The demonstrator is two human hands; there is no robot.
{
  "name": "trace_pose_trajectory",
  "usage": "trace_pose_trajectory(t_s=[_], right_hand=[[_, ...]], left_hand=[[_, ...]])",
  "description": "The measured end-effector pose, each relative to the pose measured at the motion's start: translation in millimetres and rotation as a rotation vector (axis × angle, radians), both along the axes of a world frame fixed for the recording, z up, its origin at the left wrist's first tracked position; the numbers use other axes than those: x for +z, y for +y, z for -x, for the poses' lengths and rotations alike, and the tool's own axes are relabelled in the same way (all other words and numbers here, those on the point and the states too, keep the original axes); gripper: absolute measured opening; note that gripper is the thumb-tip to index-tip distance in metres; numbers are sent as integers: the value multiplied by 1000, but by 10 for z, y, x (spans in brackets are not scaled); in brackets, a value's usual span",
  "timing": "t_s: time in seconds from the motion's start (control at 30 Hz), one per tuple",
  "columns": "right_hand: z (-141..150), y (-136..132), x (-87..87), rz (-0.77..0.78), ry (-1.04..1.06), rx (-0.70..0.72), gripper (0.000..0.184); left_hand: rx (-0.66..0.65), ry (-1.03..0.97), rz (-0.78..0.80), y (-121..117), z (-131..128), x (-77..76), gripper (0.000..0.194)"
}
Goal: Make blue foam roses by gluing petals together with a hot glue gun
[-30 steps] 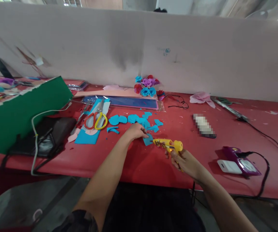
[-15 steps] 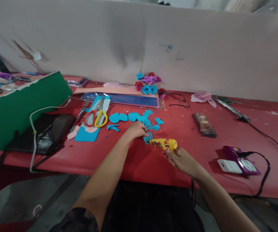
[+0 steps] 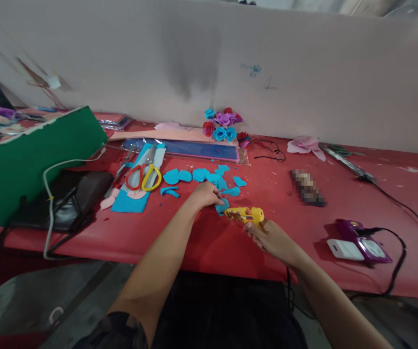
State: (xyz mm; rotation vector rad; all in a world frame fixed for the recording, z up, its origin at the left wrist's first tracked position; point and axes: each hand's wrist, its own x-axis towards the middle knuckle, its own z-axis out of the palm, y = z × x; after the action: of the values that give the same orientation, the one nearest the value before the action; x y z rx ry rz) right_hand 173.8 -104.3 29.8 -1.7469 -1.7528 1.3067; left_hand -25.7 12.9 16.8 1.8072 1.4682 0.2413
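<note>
My left hand (image 3: 207, 195) pinches a small blue paper petal (image 3: 222, 207) just above the red table. Wrapped round the handle of a yellow glue gun (image 3: 244, 214) is my right hand (image 3: 269, 236); the gun's nozzle points left and meets the petal's right side, though I cannot tell whether it touches. Several more blue paper petals (image 3: 200, 175) lie in a loose row beyond my left hand. To the left, scissors (image 3: 144, 178) with one red and one yellow handle rest on folded blue paper (image 3: 129, 203).
A bunch of paper flowers (image 3: 225, 125) stands at the wall. On the right are a phone (image 3: 308, 188) and a purple extension socket (image 3: 371, 247) with a white plug and black cord. A black bag (image 3: 63, 201) lies by a green board (image 3: 41, 160) on the left.
The glue gun and my right hand have shifted slightly left. My left hand keeps its hold on the petal in nearly the same place.
</note>
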Motion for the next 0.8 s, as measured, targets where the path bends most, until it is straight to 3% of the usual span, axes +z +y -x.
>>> trace_pose_trajectory(t_s=[0.63,0.73,0.8], right_hand=[[-164,83,-52,-36,14,-96,50],[-182,86,-23,-54,-43,-65,51],[-208,94,-7,-146,-146,-29,49]], left_hand=[[0,-18,-15,5,17,2,10],[3,-37,-14,8,17,1,9],[14,-51,-16,9,19,-7,8]])
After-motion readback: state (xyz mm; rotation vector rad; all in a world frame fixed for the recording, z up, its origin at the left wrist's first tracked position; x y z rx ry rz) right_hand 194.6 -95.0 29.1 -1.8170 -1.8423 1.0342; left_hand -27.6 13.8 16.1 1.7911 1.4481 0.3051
